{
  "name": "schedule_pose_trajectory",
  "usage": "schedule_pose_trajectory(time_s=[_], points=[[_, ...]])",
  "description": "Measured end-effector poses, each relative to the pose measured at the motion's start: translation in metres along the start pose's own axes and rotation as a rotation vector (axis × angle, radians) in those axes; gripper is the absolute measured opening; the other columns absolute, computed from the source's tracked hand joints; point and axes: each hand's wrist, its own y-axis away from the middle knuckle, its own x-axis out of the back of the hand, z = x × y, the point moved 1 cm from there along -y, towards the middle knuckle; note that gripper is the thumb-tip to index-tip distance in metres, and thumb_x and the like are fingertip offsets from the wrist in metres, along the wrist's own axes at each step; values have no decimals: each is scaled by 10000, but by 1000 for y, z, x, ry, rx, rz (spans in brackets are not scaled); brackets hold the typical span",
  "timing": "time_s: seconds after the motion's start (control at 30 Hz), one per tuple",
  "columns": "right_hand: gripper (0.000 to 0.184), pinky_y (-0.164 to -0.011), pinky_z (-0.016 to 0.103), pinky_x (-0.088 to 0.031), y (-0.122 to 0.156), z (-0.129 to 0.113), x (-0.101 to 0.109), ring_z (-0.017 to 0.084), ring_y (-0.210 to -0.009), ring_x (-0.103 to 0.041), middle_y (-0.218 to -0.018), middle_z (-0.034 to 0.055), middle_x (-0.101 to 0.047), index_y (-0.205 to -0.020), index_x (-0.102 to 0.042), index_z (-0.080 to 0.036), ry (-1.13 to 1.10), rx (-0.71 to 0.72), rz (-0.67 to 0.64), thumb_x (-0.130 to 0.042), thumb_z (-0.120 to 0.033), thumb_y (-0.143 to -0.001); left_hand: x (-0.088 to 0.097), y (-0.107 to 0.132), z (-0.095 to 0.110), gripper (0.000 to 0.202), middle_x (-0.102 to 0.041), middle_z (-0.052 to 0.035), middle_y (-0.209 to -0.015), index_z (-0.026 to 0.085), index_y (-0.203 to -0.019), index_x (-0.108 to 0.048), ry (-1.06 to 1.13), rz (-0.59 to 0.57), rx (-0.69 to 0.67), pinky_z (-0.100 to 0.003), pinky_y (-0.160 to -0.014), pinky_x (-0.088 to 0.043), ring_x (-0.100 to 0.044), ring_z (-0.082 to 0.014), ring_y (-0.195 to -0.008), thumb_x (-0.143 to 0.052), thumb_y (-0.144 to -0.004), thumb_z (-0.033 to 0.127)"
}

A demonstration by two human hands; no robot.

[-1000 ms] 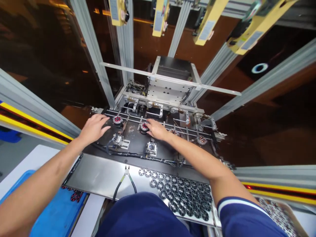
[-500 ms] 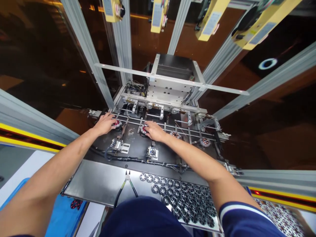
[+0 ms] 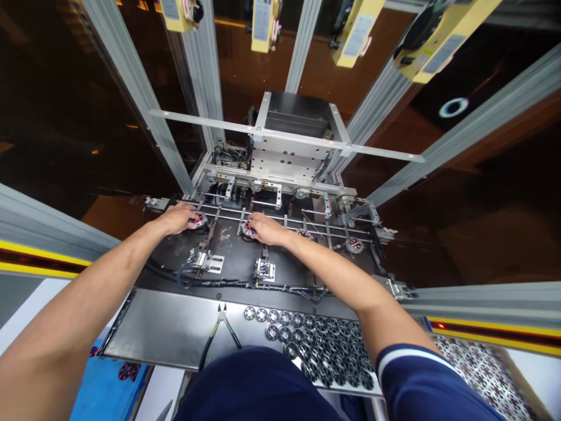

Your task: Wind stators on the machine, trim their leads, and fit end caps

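Observation:
My left hand (image 3: 179, 218) is at the left station of the machine bed, its fingers curled over the edge of a round motor stator (image 3: 198, 220) with red segments. At the neighbouring station my right hand (image 3: 266, 228) grips a second stator (image 3: 247, 228) from its right side, thumb and fingers at the rim. A third stator (image 3: 304, 234) sits partly hidden behind my right forearm. Farther right, a fourth stator (image 3: 355, 245) with copper-coloured windings rests in its holder, untouched. Metal rods (image 3: 280, 220) run behind the stations.
Wire cutters (image 3: 222, 318) lie on the steel shelf (image 3: 170, 324) before me, left of many rows of small round cores (image 3: 324, 339). A blue tray (image 3: 103, 380) is at lower left. Cables (image 3: 236, 283) cross the bed's front. Yellow light-curtain bars (image 3: 495, 334) flank the opening.
The whole view has shifted slightly left as my head turned. Both hands stay at the same two stators, with only slight finger movement.

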Motion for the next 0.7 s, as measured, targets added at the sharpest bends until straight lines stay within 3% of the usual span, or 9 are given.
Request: schedule_pose_trajectory(time_s=[0.17,0.33,0.47,0.6,0.7], points=[[237,-919,440,-527,-3,-5,12,210,-1042,-630,-1132,74,-648,-1068,-635,-135,-148,-22,75,-625,-319,-919,1,4,3,340,-576,-107,-1299,183,-1208,-591,26,19,10,-489,-959,-497,-582,-249,-1141,-592,-912,350],[148,-857,347,-552,22,-46,27,188,-980,-661,-1032,103,-672,-825,-640,-107,-338,-50,290,-657,-241,-885,-6,12,12,372,-566,-111,-1312,173,-1226,-578,60,92,43,-503,-962,-492,-574,-261,-1157,-600,-905,361],[136,-777,295,-577,64,-100,43,151,-950,-662,-1086,103,-636,-906,-634,-142,-443,-21,462,-598,-272,-923,-10,16,18,361,-571,-109,-1304,176,-1222,-580,114,167,77,-492,-951,-501,-582,-254,-1141,-596,-909,354],[108,-825,358,-578,103,-144,54,186,-979,-639,-1054,100,-631,-948,-632,-179,-381,106,748,-672,-225,-859,-3,20,22,337,-595,-104,-1260,173,-1202,-589,190,250,91,-468,-921,-521,-605,-237,-1094,-594,-912,345],[270,-837,383,-582,121,-163,58,202,-1000,-642,-1061,113,-639,-1064,-566,-193,-300,164,952,-676,-143,-822,11,27,31,319,-618,-95,-1212,164,-1173,-600,265,349,89,-456,-905,-527,-617,-224,-1061,-598,-911,346]])
